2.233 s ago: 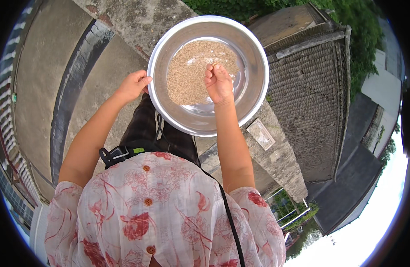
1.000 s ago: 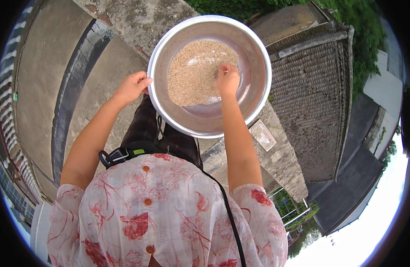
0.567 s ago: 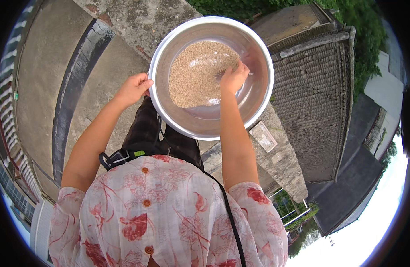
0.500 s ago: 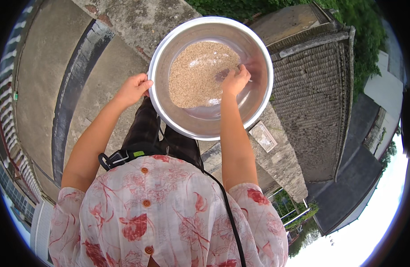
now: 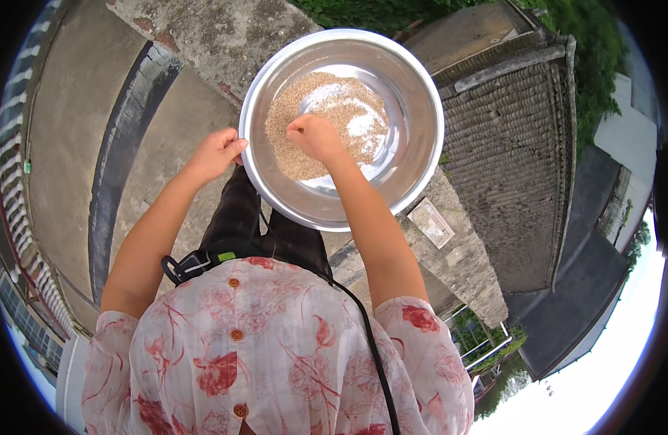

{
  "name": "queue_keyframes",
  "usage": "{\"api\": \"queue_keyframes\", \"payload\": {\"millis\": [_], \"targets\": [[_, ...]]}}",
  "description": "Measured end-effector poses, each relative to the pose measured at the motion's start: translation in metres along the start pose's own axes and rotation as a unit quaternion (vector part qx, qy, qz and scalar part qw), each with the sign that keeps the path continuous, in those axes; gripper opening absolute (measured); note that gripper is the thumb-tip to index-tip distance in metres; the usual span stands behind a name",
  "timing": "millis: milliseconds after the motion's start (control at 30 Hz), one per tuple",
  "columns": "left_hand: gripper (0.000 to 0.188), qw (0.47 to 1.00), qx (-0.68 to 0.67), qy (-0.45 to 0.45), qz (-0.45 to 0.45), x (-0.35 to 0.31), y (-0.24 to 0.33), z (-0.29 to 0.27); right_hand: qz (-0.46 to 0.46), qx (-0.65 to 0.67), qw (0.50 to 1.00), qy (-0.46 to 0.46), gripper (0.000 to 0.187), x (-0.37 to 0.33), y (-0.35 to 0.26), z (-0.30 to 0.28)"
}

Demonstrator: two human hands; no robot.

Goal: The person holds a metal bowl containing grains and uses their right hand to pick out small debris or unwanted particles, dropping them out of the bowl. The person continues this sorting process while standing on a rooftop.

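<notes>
A wide metal basin (image 5: pixel 414 167) with a bright rim is in front of me, over a concrete wall top. Tan grain (image 5: pixel 287 98) lies in its bottom, mostly to the left. Bright white patches show among the grain; whether they are glare or something pale, I cannot tell. At the left rim, my left hand (image 5: pixel 216 154) is closed on the basin's edge, thumb in view. My right hand (image 5: pixel 318 138) is inside the basin over the grain, its fingers curled together. What they hold, if anything, is hidden.
The rough concrete wall top (image 5: pixel 461 261) runs diagonally beneath the basin, with a small pale rectangular slab (image 5: pixel 430 222) on it. Beyond it is a tiled roof (image 5: pixel 504 167). A paved yard (image 5: pixel 73 152) lies to the left. A black cable (image 5: pixel 377 348) hangs down my shirt.
My right hand has swept from the right side of the basin to the left over the grain. The grain has shifted and its white patches look larger. My left hand stays at the rim.
</notes>
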State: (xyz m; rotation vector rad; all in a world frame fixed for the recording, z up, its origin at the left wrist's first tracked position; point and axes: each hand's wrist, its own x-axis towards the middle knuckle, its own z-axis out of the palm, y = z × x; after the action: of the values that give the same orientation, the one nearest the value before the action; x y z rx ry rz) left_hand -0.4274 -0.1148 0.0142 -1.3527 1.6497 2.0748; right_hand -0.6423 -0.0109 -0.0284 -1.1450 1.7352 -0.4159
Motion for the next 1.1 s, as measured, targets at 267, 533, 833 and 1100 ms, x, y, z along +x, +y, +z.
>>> {"api": "queue_keyframes", "payload": {"millis": [267,533,833,1100], "targets": [[0.022,1.000,-0.015,-0.013,-0.007,0.000,0.003,0.001,0.219,0.005,0.870,0.442,0.020,-0.024,0.114,-0.038],[0.023,1.000,0.001,-0.019,0.008,0.000,0.004,0.000,0.196,0.363,0.799,0.438,0.026,-0.021,0.099,-0.028],[0.024,1.000,-0.006,-0.022,0.003,0.000,-0.001,-0.002,0.151,0.004,0.862,0.484,0.016,-0.029,0.091,-0.049],[0.023,1.000,0.000,-0.018,-0.008,0.000,-0.003,-0.003,0.188,-0.044,0.910,0.368,0.013,-0.016,0.084,-0.035]]}}
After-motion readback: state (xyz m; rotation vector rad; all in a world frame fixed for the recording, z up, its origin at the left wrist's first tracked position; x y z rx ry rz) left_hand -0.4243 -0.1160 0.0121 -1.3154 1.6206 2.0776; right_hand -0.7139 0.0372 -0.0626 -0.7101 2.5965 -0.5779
